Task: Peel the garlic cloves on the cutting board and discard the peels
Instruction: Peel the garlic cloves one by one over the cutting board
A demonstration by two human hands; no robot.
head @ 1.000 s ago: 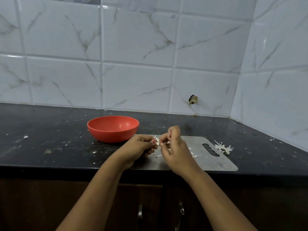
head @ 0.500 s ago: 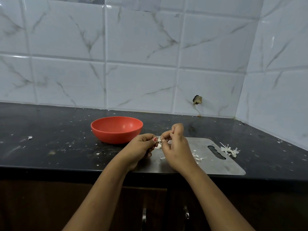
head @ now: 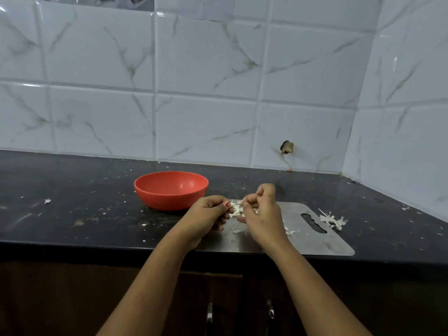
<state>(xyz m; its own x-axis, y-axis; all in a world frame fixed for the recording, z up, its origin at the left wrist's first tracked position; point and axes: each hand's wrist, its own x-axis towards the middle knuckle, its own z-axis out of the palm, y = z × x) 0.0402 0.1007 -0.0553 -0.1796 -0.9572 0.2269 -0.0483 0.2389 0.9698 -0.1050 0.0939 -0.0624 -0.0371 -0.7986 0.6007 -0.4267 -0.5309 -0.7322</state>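
Note:
A steel cutting board point(head: 312, 241) lies at the counter's front edge. Just above its left end, my left hand point(head: 206, 214) pinches a white garlic clove point(head: 235, 210) with loose skin hanging from it. My right hand point(head: 261, 214) is right beside it, fingers curled, pinching a strip of the clove's peel point(head: 242, 202) between thumb and fingertips. A few peel scraps point(head: 291, 232) lie on the board under my right hand. The clove is partly hidden by my fingers.
A red bowl point(head: 171, 190) stands on the black counter point(head: 72, 214) just left of the board; nothing shows inside it. A small heap of peels point(head: 332, 220) lies on the counter off the board's right end. Tiled walls close the back and right.
My right hand's fingers have lifted and pulled slightly away from the clove, drawing peel with them. My left hand keeps its hold in the same place.

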